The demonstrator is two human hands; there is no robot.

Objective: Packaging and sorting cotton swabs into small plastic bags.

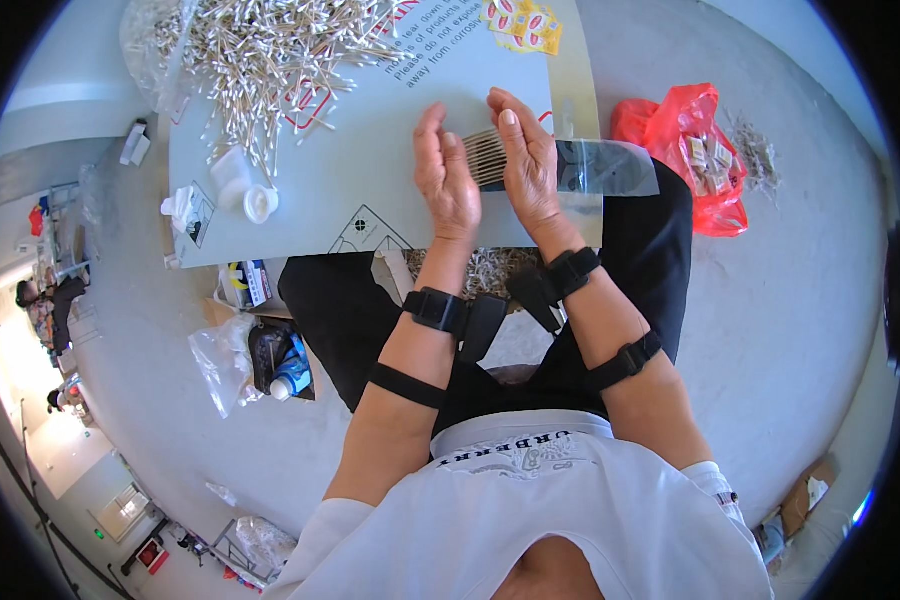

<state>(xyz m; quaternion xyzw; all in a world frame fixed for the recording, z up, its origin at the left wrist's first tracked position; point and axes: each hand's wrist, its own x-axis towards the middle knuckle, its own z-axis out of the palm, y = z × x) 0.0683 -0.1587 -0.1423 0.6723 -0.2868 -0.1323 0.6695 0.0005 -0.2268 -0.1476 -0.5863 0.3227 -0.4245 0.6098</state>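
Observation:
A row of cotton swabs (486, 159) lies side by side between my two hands, their sticks running crosswise and their ends hidden by my palms. My left hand (448, 180) stands on edge at the row's left end, fingers stretched out and slightly curved. At the right end my right hand (527, 165) faces it, fingers extended and thumb raised. Whether the palms press on the swabs I cannot tell. A clear plastic strip (620, 168) extends from beside my right hand over the board's right edge. Both wrists carry black straps with small black boxes.
A large heap of loose cotton swabs (260, 50) covers the far left of the pale board (370, 190). White plastic jars (235, 180) stand near its left edge. Yellow packets (523, 25) lie at the far right. A red bag (698, 160) with small boxes rests on the floor.

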